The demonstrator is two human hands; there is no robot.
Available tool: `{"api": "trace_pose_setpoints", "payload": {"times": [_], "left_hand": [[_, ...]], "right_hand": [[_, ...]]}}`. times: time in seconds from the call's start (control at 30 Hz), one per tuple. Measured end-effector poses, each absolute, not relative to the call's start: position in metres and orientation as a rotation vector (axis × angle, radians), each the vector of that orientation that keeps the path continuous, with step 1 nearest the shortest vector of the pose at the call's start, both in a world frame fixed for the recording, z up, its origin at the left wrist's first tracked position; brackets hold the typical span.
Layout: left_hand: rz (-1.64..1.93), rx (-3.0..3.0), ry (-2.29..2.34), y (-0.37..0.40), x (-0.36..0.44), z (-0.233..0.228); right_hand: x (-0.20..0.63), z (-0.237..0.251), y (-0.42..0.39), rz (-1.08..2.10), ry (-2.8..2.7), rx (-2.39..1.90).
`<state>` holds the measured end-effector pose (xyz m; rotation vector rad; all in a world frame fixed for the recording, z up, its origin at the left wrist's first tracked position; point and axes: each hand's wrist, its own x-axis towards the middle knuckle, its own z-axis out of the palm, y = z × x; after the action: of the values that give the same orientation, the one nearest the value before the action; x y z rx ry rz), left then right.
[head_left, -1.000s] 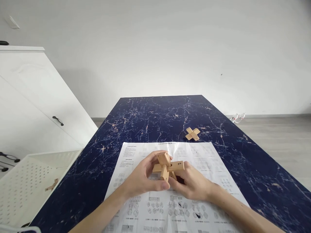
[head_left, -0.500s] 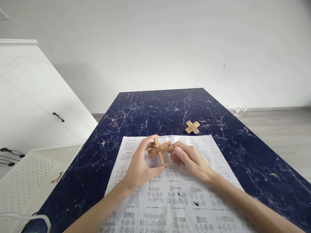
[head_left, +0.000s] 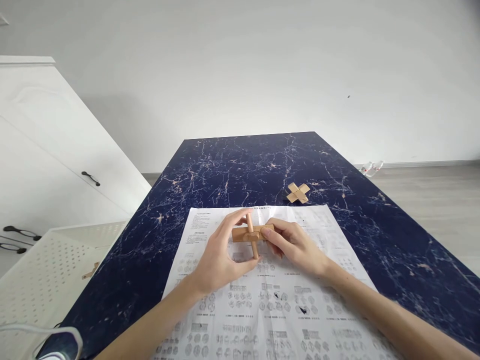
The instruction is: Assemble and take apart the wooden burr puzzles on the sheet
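A wooden cross-shaped puzzle (head_left: 250,234) is held between both hands just above a printed instruction sheet (head_left: 270,305). My left hand (head_left: 219,255) grips its left side, thumb below and fingers curled over the top. My right hand (head_left: 294,244) pinches its right arm with thumb and fingers. Farther back, a second small wooden cross puzzle (head_left: 298,192) lies on the dark blue marble table (head_left: 225,175), apart from both hands.
A white perforated tray (head_left: 45,280) with a small wooden piece (head_left: 89,272) stands left of the table, below a white cabinet (head_left: 48,145). A dark object with a white cable (head_left: 56,345) sits at the table's near left corner. Grey floor lies to the right.
The puzzle has been turned in my hands and carried slightly away from me; its numbered face no longer shows. The view has tilted down a little.
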<state>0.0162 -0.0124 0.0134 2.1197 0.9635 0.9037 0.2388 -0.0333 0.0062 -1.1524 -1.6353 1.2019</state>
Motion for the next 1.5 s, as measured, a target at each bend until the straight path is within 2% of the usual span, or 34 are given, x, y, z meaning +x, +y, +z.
{"api": "trace_pose_setpoints", "payload": {"times": [0.47, 0.77, 1.1, 1.3, 1.5], "left_hand": [[0.908, 2.315, 0.781, -0.010, 0.008, 0.009], [0.845, 1.818, 0.903, -0.009, 0.009, 0.017], [0.802, 2.011, 1.040, -0.004, 0.009, 0.016], [0.743, 2.064, 1.047, -0.001, 0.007, 0.014], [0.803, 2.157, 1.004, -0.005, 0.007, 0.011]], "right_hand": [[0.243, 0.001, -0.035, 1.243, -1.721, -1.027], [0.240, 0.000, -0.037, 1.237, -1.663, -1.011], [0.241, -0.009, -0.031, 0.834, -1.934, -1.151], [0.243, -0.011, -0.030, 0.771, -1.993, -1.222], [0.249, -0.010, -0.027, 0.823, -2.030, -1.088]]}}
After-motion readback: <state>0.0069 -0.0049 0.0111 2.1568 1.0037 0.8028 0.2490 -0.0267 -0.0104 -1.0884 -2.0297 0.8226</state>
